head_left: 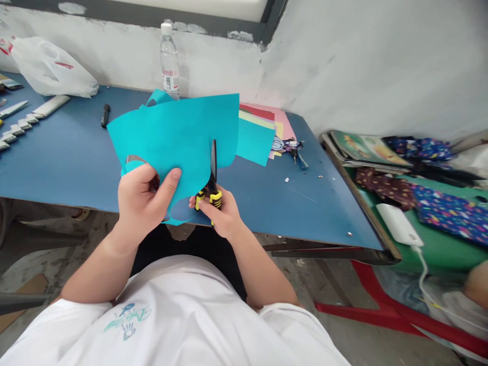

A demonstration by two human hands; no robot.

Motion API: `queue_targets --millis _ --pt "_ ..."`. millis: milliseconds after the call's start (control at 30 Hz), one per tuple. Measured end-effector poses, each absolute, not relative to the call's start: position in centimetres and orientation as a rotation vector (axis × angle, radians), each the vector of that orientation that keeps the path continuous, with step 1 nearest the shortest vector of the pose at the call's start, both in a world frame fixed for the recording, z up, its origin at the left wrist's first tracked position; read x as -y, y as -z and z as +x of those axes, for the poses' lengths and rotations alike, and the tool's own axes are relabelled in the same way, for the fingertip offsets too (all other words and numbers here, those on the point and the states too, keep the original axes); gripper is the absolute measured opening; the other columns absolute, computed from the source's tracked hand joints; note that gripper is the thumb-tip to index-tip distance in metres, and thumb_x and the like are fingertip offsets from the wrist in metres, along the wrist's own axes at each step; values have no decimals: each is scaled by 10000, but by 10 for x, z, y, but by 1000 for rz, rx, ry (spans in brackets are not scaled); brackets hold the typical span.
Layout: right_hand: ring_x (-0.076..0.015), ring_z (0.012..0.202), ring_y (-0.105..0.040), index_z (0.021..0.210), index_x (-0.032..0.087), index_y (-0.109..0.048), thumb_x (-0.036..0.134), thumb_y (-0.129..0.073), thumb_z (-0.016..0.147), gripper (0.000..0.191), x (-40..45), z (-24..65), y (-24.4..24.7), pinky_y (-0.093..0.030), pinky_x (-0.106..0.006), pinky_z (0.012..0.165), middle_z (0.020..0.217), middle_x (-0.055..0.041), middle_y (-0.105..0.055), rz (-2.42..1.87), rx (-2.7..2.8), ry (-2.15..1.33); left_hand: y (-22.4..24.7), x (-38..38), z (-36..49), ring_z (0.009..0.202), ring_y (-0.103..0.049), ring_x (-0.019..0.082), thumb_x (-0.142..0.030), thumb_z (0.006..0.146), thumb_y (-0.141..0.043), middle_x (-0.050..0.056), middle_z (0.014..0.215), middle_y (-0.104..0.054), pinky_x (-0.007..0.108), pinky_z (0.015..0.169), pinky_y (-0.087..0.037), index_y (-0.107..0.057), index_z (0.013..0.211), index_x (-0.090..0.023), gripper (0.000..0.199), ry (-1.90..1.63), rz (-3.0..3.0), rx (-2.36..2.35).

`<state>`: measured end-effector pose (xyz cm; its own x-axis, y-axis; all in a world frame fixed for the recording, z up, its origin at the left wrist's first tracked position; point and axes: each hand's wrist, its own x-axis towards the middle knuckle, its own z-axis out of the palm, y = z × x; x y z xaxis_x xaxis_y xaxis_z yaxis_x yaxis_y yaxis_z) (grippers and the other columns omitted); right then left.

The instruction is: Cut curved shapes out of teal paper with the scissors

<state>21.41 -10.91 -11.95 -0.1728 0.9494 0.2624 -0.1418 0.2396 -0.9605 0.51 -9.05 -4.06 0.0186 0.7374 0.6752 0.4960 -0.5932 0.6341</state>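
I see a blue counter (263, 203) bearing a white plastic bag (51, 68), a bottle (170, 63), a black cylinder (105, 116) and overlapping coloured sheets (256, 140).

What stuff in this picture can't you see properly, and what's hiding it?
In the head view, I can't make out:
Scissors: the second blade, hidden behind the turquoise paper.
Left hand: its curled fingertips, hidden by the hand itself and the paper.
White bag: what's inside, if anything, hidden by its crumpled sides.
Bottle: the words on its label, too small and blurred.
Other person: nearly everything, cut off by the right edge.
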Motion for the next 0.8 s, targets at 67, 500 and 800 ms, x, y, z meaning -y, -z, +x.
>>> queue_targets --millis 67,500,800 --pt "-263 901 -782 1027 236 -755 633 -841 974 409 109 214 118 -620 -426 874 970 -89 -822 -833 1358 -1204 39 91 5 563 -296 123 -716 1020 -801 -39 582 -329 362 550 -220 -350 660 -230 754 -1602 2061 -1272" --pt "-239 853 -706 1032 244 -721 527 -796 989 296 109 214 120 -569 -407 805 920 -66 -771 -846 1398 -1194 34 92 -6 604 -314 125 -637 1007 -848 -32 613 -381 364 554 -236 -439 646 -213 691 -1552 2003 -1287" --pt "-237 862 -736 1076 236 -740 526 -826 993 313 106 214 129 -593 -405 822 974 -72 -801 -798 1375 -1194 43 87 -6 609 -339 130 -680 1017 -838 -22 628 -417 362 554 -239 -523 668 -212 663 -1575 1945 -1185"
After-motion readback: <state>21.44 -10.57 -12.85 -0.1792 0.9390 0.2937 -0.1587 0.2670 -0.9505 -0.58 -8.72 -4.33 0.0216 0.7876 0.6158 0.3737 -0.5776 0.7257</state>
